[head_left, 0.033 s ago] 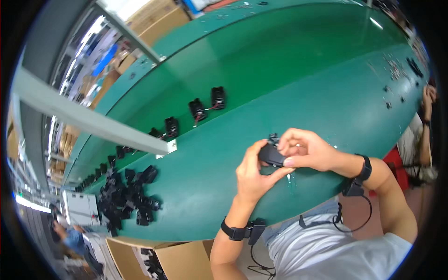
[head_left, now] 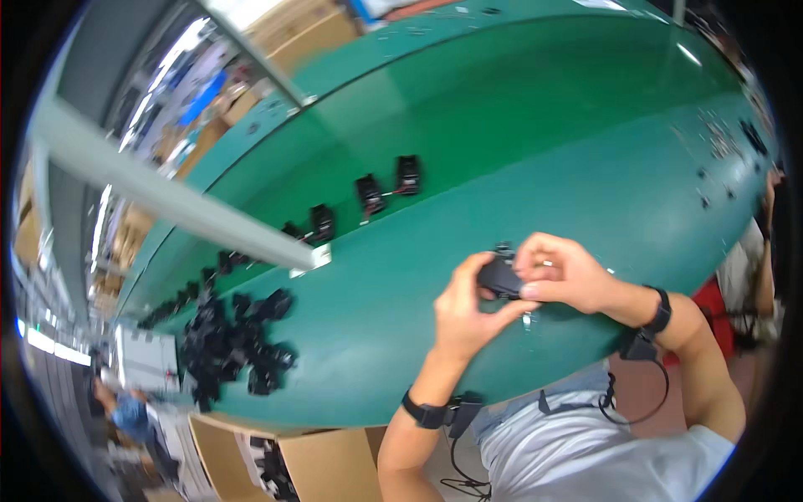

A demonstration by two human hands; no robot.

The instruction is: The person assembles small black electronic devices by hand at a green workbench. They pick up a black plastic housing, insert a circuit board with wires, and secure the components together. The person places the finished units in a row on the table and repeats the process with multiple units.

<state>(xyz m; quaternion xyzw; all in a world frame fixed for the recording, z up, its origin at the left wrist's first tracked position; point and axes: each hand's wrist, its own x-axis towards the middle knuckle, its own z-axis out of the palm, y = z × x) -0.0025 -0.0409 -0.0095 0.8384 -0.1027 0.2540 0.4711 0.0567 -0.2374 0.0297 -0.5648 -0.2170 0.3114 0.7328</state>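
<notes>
My left hand (head_left: 460, 314) grips a black plastic housing (head_left: 500, 276) from its left side, thumb along the near edge and fingers round the far side. Close against its right edge, my right hand (head_left: 570, 276) has its thumb pressed on the housing and its other fingers curled over it. Small dark parts (head_left: 503, 249) show at the housing's far end; their exact kind is hard to make out. Beneath the hands, a small clear, shiny piece (head_left: 529, 321) lies on the green table (head_left: 376, 335).
A heap of black plastic parts (head_left: 226, 343) lies at the left. Black units with red wires (head_left: 369, 194) line the green strip beyond. A grey post (head_left: 184, 201) crosses the left side. Small metal pieces (head_left: 721, 138) lie far right. An open cardboard box (head_left: 326, 464) stands below the table edge.
The view has shifted slightly, so the table and the things on it appear a little farther right. Both hands keep their hold on the black housing.
</notes>
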